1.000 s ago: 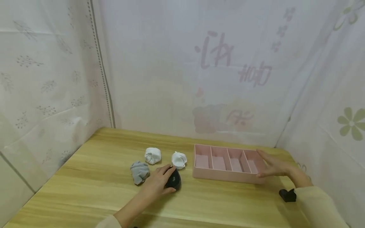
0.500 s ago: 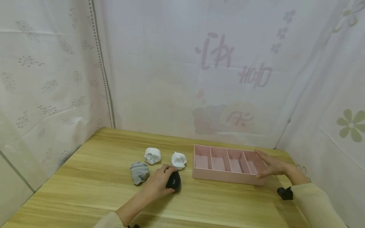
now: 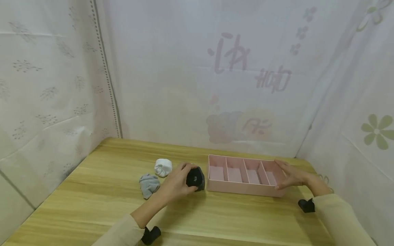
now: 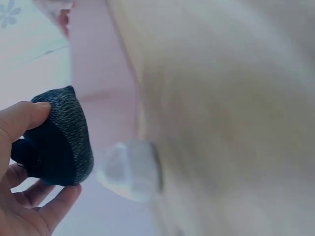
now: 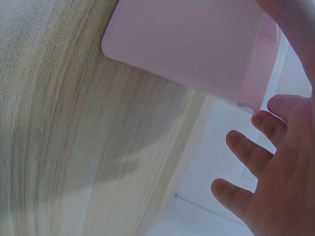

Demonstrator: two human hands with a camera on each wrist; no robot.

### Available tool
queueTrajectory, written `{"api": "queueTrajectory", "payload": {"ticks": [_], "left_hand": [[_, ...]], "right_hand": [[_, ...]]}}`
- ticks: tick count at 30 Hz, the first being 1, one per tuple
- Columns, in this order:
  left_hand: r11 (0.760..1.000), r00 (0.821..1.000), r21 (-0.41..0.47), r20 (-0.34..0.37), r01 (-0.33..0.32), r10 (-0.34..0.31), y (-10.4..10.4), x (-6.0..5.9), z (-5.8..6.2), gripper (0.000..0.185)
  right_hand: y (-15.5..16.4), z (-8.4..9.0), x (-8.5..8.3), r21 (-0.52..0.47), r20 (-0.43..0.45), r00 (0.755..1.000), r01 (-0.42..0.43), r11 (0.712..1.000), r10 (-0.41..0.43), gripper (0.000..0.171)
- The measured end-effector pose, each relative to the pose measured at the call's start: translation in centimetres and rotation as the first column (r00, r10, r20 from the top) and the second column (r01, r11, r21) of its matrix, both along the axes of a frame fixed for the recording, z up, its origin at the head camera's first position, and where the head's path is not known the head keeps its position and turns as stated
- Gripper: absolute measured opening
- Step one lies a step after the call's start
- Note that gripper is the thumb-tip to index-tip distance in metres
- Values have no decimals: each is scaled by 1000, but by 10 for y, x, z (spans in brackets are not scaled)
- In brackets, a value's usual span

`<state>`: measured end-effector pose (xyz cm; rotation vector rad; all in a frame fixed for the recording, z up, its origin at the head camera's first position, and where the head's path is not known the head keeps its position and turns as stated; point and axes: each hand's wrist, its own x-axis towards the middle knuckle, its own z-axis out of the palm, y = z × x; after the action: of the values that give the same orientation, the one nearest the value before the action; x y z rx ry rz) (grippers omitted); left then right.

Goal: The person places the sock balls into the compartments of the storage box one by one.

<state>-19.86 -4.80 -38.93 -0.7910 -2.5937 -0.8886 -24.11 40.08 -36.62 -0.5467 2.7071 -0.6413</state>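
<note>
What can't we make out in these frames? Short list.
- Second white sock ball: hidden in the head view behind the left hand and dark sock ball; only a blur in the left wrist view.
- Right hand contact with the pink tray: thumb cut off in the right wrist view, so the grip is unclear.
- Tray compartments: hidden in the right wrist view by the outer wall.

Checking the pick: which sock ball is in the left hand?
The black sock ball, gripped by the left hand; the grey and white ones lie untouched.
</note>
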Motion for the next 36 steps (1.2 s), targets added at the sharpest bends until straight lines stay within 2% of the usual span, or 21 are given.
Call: {"api": "queueTrajectory", "payload": {"ticks": [3,6,10,14,19,24,29,36], "left_hand": [[999,1000,47,-1,18,-18,13,-13,11,61],[997,999,58,7,43,-44,28,-27,20,61],[996,995,28,34,90,-91,46,-40,24,61],[991,989,-4,77,130,-130,57,-47,22,62],[982,986,-108,89,153,-144,65,-55,18,62],[955,979,-223,92,197,-180,72,-62,12,61],[931,975,-290,89,222,-205,79,-66,6,58],[890,979,-408,88,205,-185,90,-70,12,54]], "right_hand": [[1,1,-1,13,-9,1000,1,1000,0,113],[1,1,-1,29,-17,1000,1,1000,-1,113],[1,0,-1,38,-12,1000,7,999,-7,113],[0,-2,-1,34,1,1000,11,999,-11,114],[-2,-2,-1,51,13,1000,21,999,-21,115],[-2,-1,0,54,14,999,37,998,-38,116],[-2,-1,0,65,-2,1000,28,998,-28,115],[1,-2,-1,75,-21,999,32,997,-31,114]]}}
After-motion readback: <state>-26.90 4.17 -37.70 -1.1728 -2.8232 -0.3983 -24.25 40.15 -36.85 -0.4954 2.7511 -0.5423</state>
